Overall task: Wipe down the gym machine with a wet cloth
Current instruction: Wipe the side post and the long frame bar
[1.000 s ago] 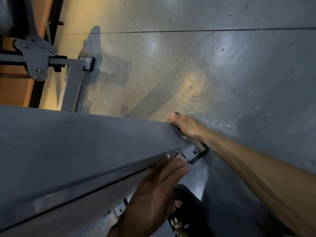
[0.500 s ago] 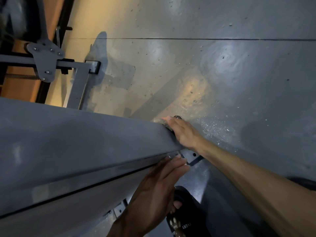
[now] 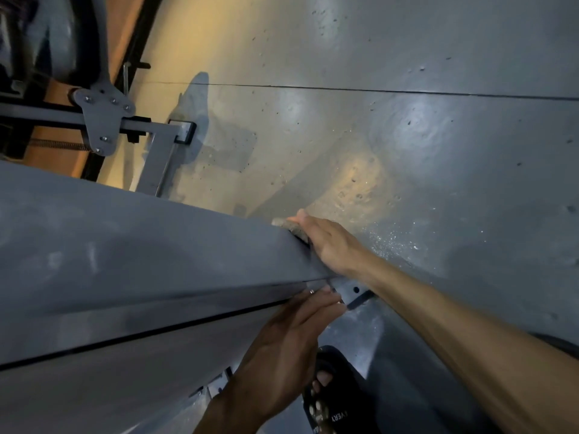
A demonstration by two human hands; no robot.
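Grey concrete floor (image 3: 407, 136) is filling most of the view, pitted, shining under the lights, and crossed by a thin dark seam near the top. Over the lower left a broad grey metal panel of the gym machine (image 3: 125, 261) is slanting across, with a dark groove running along it. Behind it, at the upper left, a grey frame bar with a bolted plate (image 3: 105, 119) is standing on the floor, a spring showing beside it.

From the lower right the right forearm is reaching up to the far edge of the panel, where the right hand (image 3: 329, 245) is lying flat with fingers pressed together, pushing a cloth (image 3: 289, 228) against that edge. Only a brownish corner of the cloth is showing past the fingertips; whether it is wet cannot be told. From the bottom the left hand (image 3: 291, 346) is resting on the near side of the panel, fingers straight and close together, tips touching the end of the groove just beside a small drilled bracket (image 3: 352, 291).

Below the left hand a black sandal (image 3: 338, 399) with white lettering is standing on the floor, toes showing
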